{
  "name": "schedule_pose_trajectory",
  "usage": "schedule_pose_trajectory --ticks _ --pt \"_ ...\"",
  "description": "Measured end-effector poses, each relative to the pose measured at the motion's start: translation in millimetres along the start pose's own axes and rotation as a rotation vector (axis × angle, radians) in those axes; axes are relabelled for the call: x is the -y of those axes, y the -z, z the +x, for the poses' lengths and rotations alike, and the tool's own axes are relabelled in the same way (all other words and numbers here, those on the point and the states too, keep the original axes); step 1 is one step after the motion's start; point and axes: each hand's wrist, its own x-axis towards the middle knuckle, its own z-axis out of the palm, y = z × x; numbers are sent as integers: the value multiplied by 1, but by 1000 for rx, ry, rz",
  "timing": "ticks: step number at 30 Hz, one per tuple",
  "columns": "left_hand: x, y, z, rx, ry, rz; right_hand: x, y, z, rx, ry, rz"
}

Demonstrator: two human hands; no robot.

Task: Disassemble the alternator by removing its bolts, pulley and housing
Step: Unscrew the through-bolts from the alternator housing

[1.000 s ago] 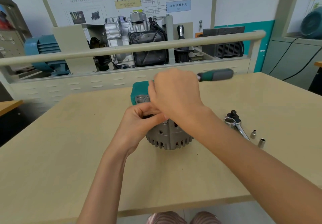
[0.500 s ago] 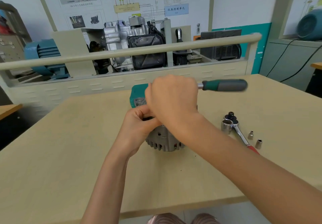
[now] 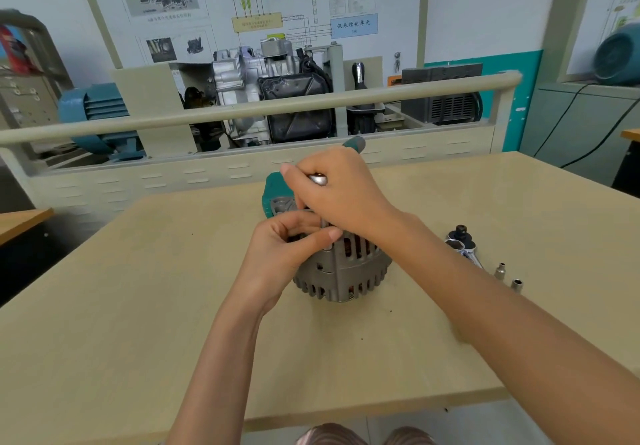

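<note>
The grey slotted alternator (image 3: 341, 271) stands on the wooden table (image 3: 138, 306), against a teal block (image 3: 273, 190) behind it. My right hand (image 3: 341, 192) grips a ratchet wrench (image 3: 318, 180) over the alternator's top; its green-grey handle end (image 3: 355, 143) points away from me, mostly hidden by the hand. A metal shaft runs down from the wrench head to the housing. My left hand (image 3: 289, 249) pinches that shaft at the alternator's upper left edge. The bolt itself is hidden.
A second ratchet (image 3: 462, 244) lies on the table to the right, with two small sockets (image 3: 507, 276) beside it. A beige rail (image 3: 277, 107) and a display engine (image 3: 273, 95) stand behind the table. The table's near edge runs close to my body.
My right hand has swung the wrench handle from pointing right to pointing away from me. My left hand stayed on the shaft. The view moved closer and tilted.
</note>
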Motion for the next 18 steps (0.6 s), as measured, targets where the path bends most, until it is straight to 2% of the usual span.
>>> schedule_pose_trajectory --ticks 1,4,5,7,11,16,18 --pt "1 -1 0 -7 -1 8 2 0 -1 -8 -8 -100" --pt "3 -2 1 -22 -25 41 14 -2 -5 -103 -55 -671" --pt "4 -1 1 -23 -36 50 18 -3 -7 -133 -85 -786" --pt "4 0 0 -21 -47 66 22 -6 -8 -149 -103 -850" --pt "2 0 -2 3 -39 30 13 -5 -4 -118 -5 -699" --pt "-1 1 -4 51 -14 -6 4 -1 0 38 -36 -88" --pt "0 0 -2 10 -10 -21 2 1 1 56 -47 49"
